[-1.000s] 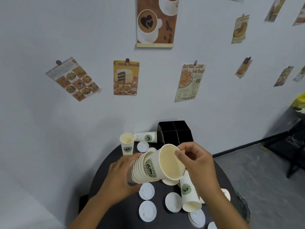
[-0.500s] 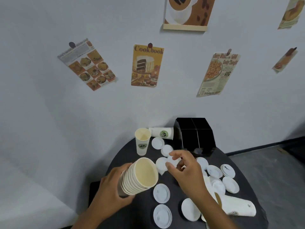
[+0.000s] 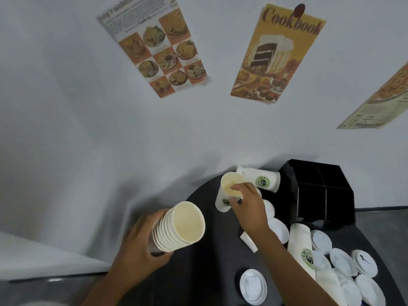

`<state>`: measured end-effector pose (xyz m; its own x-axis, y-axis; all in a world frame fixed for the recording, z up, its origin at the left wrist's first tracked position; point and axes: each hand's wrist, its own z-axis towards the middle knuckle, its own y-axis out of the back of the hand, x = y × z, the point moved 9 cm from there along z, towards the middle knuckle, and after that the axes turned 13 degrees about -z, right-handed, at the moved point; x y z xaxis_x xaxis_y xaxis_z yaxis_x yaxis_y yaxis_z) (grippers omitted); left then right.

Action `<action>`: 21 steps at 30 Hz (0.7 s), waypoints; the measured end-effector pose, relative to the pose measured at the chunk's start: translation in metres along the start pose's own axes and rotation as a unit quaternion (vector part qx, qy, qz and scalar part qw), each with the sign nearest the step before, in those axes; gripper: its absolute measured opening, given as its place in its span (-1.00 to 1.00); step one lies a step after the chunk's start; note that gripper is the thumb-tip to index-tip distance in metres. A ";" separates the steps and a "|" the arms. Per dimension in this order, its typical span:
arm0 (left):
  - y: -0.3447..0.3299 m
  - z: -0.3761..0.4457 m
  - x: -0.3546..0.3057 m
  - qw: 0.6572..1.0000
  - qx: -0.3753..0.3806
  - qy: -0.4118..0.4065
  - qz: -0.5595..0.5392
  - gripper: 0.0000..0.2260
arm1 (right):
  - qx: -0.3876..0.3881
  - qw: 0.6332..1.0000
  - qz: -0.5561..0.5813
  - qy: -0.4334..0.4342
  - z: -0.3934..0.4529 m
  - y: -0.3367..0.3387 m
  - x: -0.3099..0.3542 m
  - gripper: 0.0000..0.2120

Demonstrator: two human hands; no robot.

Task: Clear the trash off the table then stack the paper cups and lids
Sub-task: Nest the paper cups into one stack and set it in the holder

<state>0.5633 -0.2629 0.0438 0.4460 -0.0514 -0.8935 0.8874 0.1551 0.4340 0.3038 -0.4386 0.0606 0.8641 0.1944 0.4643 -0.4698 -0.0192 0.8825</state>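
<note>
At the far edge of the dark round table (image 3: 212,281), an upright paper cup (image 3: 229,191) is now being taken by the right hand (image 3: 249,208), which half a second ago was hovering over the loose lids nearer the middle. The fingers are closed over the cup's rim, thumb apparently inside the mouth, though blur makes the exact pinch hard to read. The nested stack of cups (image 3: 178,226) is held in the left hand (image 3: 141,248), whose fingers are wrapped round its lower walls, as it was before; it is kept just off the table's left edge.

For the task, this is judged to mean that another single cup is about to be added to the stack, so cup-stacking is well under way while the lids are not yet gathered.

The stack's long axis is tilted, its open mouth pointed up and to the right, toward the gripped cup. That cup's axis is close to vertical, mouth upward, leaning slightly. Behind it a second cup (image 3: 260,178) is lying on its side, axis running left to right beside the black box (image 3: 324,195). Another fallen cup (image 3: 303,248) is lying among white lids (image 3: 252,286) at the right.
</note>
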 end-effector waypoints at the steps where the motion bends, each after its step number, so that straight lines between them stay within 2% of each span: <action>1: 0.002 0.003 0.006 1.000 -0.002 0.007 -0.001 -0.13 | 0.009 1.000 -0.009 -0.002 0.004 -0.009 -0.001 -0.77; 4: 0.004 0.011 0.017 1.000 -0.003 0.018 -0.003 -0.14 | 0.001 0.999 -0.041 0.001 0.011 -0.021 -0.004 -0.89; 8: 0.003 0.019 0.023 1.000 -0.002 0.021 0.005 -0.17 | -0.022 0.999 -0.046 -0.003 0.009 -0.014 -0.006 -0.89; 14: -0.004 0.027 0.008 1.000 0.006 0.013 0.018 -0.18 | -0.131 0.991 0.029 0.013 -0.030 0.068 0.019 -0.83; 17: -0.010 0.031 -0.016 1.000 0.014 -0.009 0.018 -0.18 | -0.159 0.977 0.138 -0.040 -0.061 0.124 0.017 -0.83; 21: -0.018 0.024 -0.055 0.999 0.018 -0.033 0.015 -0.16 | -0.180 0.931 0.307 -0.083 -0.112 0.196 0.012 -0.87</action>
<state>0.5250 -0.2867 0.0881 0.4778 -0.1120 -0.8713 0.8768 0.1223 0.4651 0.2022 -0.3302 0.2305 0.4141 0.1005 0.9047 -0.8887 0.2596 0.3779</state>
